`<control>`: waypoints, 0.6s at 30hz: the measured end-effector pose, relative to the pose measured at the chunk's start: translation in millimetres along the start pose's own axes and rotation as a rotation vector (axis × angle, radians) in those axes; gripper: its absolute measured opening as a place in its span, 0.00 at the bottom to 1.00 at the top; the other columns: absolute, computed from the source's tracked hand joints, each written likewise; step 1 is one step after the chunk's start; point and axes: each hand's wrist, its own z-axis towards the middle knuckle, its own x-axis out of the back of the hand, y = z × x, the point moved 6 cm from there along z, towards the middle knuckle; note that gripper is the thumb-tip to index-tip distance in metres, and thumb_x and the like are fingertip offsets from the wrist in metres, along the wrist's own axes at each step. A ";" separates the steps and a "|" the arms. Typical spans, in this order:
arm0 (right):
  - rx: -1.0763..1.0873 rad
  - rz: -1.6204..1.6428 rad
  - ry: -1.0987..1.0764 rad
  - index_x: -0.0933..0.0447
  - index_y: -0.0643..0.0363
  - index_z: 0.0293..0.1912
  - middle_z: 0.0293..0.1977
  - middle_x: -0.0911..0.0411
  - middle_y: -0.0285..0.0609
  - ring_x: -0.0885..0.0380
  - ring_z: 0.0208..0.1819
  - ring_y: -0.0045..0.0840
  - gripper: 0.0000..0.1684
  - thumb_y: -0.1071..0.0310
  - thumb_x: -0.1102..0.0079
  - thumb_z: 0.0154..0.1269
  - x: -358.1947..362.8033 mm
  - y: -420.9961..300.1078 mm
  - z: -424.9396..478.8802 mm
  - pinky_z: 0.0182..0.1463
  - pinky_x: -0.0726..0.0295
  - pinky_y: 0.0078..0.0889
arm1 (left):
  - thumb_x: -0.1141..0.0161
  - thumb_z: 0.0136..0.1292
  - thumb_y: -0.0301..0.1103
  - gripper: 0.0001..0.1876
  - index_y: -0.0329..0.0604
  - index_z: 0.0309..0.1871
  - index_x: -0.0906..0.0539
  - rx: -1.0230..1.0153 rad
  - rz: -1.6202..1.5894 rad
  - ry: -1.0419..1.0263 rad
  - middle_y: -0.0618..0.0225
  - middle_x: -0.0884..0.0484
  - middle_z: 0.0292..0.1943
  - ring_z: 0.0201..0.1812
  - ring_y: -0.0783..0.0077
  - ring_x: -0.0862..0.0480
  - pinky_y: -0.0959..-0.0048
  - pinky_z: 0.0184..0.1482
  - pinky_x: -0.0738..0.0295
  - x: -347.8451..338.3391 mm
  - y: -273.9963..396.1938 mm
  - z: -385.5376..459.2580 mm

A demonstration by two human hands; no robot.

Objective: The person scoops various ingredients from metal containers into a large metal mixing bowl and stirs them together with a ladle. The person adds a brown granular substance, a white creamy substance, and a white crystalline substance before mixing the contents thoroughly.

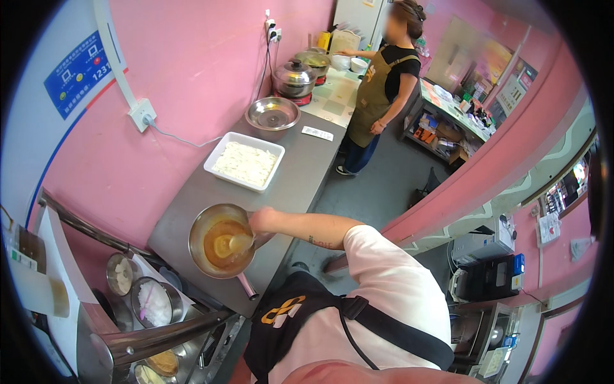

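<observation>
My right hand (pixel 263 221), blurred, is at the right rim of a metal wok (pixel 195 240) on the grey worktop (pixel 192 197). It grips a pale, blurred utensil or small container (pixel 242 243), whose kind I cannot tell, over the wok. Amber liquid (pixel 218 261) lies in the wok. The wok's handle (pixel 247 286) points towards my apron, with no hand on it. Behind the wok, a white plastic tray (pixel 235 182) holds pale, sliced-looking pieces (pixel 244 163). My left hand is out of view.
Beyond the tray stand a steel bowl (pixel 272 115) and a lidded steel pot (pixel 293 79) on a red-based hob. A co-worker in an olive apron (pixel 379 96) stands beside that counter. Below left, metal bowls, one with white granules (pixel 154 302), stand beside a metal rail (pixel 163 331).
</observation>
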 end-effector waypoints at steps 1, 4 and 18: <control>-0.084 -0.015 0.007 0.17 0.55 0.40 0.40 0.18 0.45 0.19 0.44 0.38 0.15 0.56 0.44 0.59 -10.9 17.8 12.9 0.42 0.20 0.39 | 0.40 0.61 0.39 0.34 0.40 0.68 0.38 -0.015 0.015 -0.010 0.57 0.25 0.58 0.59 0.67 0.26 0.70 0.62 0.35 0.4 3.1 0.5; -0.066 0.036 0.179 0.17 0.55 0.37 0.38 0.17 0.48 0.17 0.40 0.38 0.13 0.63 0.49 0.60 -54.8 14.0 69.5 0.41 0.19 0.42 | 0.40 0.61 0.39 0.34 0.41 0.69 0.39 -0.071 0.061 -0.040 0.57 0.26 0.59 0.60 0.67 0.26 0.70 0.62 0.35 0.6 7.0 -2.9; 0.084 -0.073 0.053 0.18 0.56 0.40 0.38 0.18 0.49 0.18 0.42 0.40 0.15 0.60 0.46 0.60 -44.8 -29.6 53.0 0.46 0.20 0.42 | 0.39 0.61 0.38 0.38 0.44 0.72 0.44 -0.209 0.027 -0.089 0.57 0.29 0.63 0.61 0.65 0.28 0.69 0.65 0.37 -18.5 -10.6 -72.0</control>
